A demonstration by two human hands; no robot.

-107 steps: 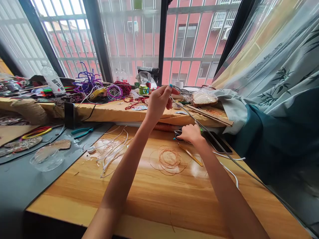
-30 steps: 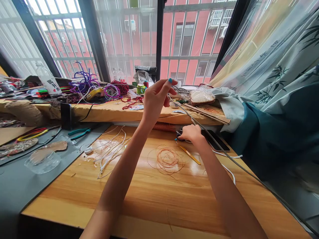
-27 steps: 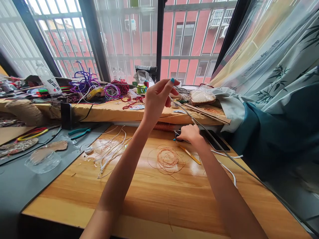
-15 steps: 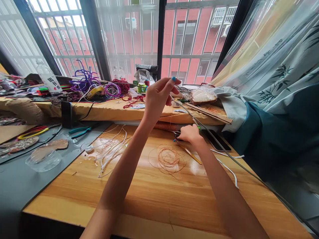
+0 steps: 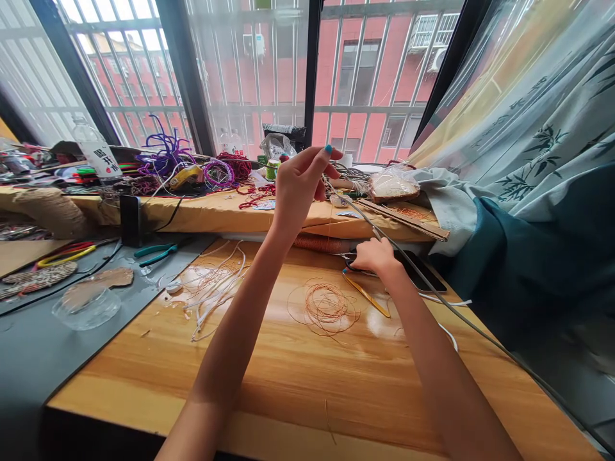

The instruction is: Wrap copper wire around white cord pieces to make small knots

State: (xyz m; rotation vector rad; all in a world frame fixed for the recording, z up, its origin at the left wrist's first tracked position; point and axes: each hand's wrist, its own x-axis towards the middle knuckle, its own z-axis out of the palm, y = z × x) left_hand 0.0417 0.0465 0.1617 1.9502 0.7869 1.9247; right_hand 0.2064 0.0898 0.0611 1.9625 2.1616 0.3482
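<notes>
My left hand point(image 5: 302, 174) is raised at the centre, thumb and finger pinched on a thin copper wire that hangs toward the table. A grey cable point(image 5: 408, 251) runs beside it to the lower right. My right hand point(image 5: 373, 254) is low by the back edge of the wooden table, closed on the dark handles of scissors point(image 5: 350, 261). Behind the hands lies a copper-coloured wound roll point(image 5: 317, 243). A loose coil of copper wire point(image 5: 327, 307) rests on the table, with a yellow-handled tool point(image 5: 369, 296) to its right.
White cords point(image 5: 218, 294) lie left of the coil. Teal pliers point(image 5: 156, 253) and a clear dish point(image 5: 87, 308) are on the grey mat point(image 5: 29, 358). A dark phone point(image 5: 423, 272) lies behind my right forearm. Yarn and a bottle point(image 5: 98, 153) crowd the sill.
My right hand has shifted slightly right with the scissors, away from the yellow-handled tool. My left hand has moved a little to the left.
</notes>
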